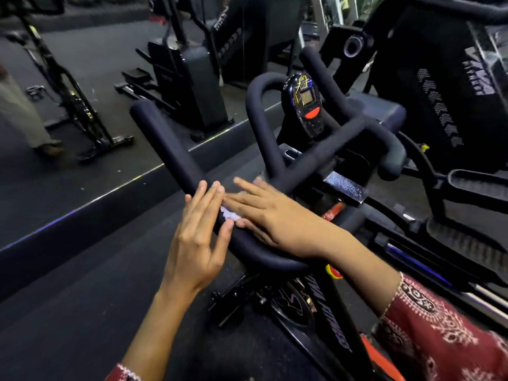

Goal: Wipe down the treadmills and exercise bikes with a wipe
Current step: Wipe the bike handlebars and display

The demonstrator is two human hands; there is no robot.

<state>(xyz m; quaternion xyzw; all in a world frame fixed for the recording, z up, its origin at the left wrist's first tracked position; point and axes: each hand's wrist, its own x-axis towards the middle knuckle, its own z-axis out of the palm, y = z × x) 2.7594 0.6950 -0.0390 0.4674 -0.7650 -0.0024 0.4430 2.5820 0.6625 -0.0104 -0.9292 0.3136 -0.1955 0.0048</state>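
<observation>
A crumpled white wipe (230, 214) is pressed onto the left bend of the black foam-padded bike handlebar (170, 149) by the right hand (275, 220), fingers straight. The left hand (196, 243) is laid flat against the bar; its fingers are extended, thumb touching the wipe.

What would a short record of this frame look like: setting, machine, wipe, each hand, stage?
setting: gym floor with dark machines; a second bike stands at the far left
machine: exercise bike with a black padded handlebar and a console at its middle
wipe: white wipe on the handlebar, mostly hidden between the hands
left hand: fingers straight against the bar, thumb touching the wipe
right hand: flat, pressing the wipe onto the bar
stage: wiping the handlebar
</observation>
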